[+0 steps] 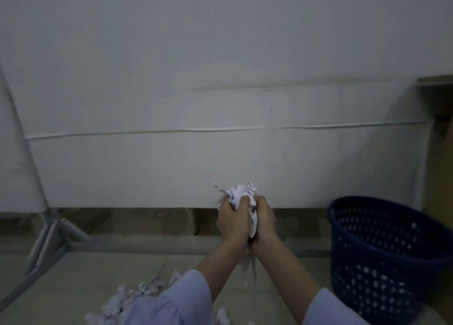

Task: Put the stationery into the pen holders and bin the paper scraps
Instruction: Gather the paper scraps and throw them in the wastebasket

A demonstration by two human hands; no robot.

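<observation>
Both hands are raised in front of the person, pressed together around a wad of paper scraps [241,195]. The left hand [232,220] has its fingers curled tight over the near side of the wad, and the right hand [264,220] clenches it from the other side, so white crumpled edges stick out above the knuckles and a few strips hang down between the wrists. The bundle is held in the air over the far edge of the table [81,275], to the left of the dark blue perforated bin [382,258], which stands on the floor at the right and apart from the hands. More loose scraps [130,297] lie heaped on the table beside the left pale blue sleeve [171,302]. A white panel [220,92] fills the background.
</observation>
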